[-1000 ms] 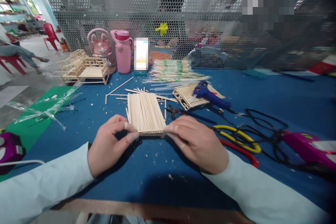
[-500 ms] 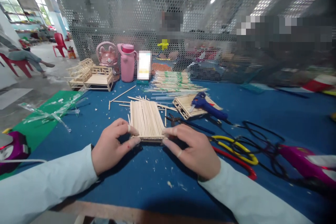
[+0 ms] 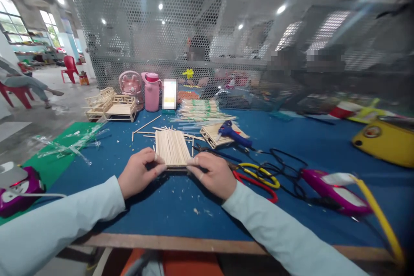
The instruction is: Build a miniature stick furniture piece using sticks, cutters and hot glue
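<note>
A flat panel of pale wooden sticks [image 3: 172, 147] lies side by side on the blue table, its front edge toward me. My left hand [image 3: 140, 172] pinches the panel's near left corner between thumb and fingers. At the near right corner, my right hand [image 3: 213, 173] holds it the same way. Loose sticks [image 3: 147, 124] are scattered behind the panel. To its right, a blue glue gun [image 3: 233, 133] rests on another small wooden stick frame [image 3: 210, 134].
Pliers with red and yellow handles [image 3: 260, 175] and black cables lie right of my right hand, near a purple power strip [image 3: 336, 193]. Behind stand stick furniture [image 3: 121, 107], a pink bottle [image 3: 152, 95] and bundled sticks [image 3: 199, 110]. A mesh screen [image 3: 129, 21] closes the back.
The camera view has shifted, bringing a yellow case at the right and the table's front edge into fuller view. Both hands keep their hold on the panel's near corners.
</note>
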`<state>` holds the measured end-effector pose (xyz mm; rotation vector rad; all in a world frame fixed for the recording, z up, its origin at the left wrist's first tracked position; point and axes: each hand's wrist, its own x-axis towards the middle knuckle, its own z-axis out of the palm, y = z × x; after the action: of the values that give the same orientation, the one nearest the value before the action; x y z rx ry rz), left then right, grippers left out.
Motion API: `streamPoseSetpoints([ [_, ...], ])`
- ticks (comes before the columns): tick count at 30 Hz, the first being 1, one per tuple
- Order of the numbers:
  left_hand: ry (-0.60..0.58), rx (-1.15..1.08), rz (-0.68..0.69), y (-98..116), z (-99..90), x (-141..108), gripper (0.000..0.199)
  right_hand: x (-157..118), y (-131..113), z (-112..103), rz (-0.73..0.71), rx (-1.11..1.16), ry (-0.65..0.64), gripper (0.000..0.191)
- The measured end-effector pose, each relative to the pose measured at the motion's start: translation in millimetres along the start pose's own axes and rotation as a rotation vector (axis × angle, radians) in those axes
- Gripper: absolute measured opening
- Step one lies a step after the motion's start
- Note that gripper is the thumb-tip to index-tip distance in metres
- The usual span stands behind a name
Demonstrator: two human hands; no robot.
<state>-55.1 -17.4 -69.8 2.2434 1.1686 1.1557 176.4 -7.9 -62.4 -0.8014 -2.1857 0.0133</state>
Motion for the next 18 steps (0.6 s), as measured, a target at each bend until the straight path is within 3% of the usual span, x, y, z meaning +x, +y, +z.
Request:
streamPoseSetpoints([
  [4, -0.03, 0.035, 0.003, -1.0, -0.1, -1.5, 0.015, -0.6, -1.4, -0.5, 0.025, 0.007, -0.02, 0.011],
  [8, 0.014, 0.007, -0.084, 1.9, 1.4, -3.6, 0.035, -3.3, -1.2, -1.5, 0.152, 0.021, -0.083, 0.031],
  [12, 0.09, -0.111, -0.185, 10.0, -4.5, -15.9, 0.027, -4.7, -1.2, -2.2, 0.214, 0.044, -0.157, 0.042],
  [15, 0.011, -0.091, -0.25, 18.1, -17.5, -31.8, 0.023, -4.7, -1.2, -2.3, 0.222, 0.065, -0.182, 0.04],
  [18, -0.064, 0.004, -0.188, 24.4, -26.7, -33.1, 0.021, -3.1, -1.6, -2.2, 0.237, 0.083, -0.191, 0.039],
])
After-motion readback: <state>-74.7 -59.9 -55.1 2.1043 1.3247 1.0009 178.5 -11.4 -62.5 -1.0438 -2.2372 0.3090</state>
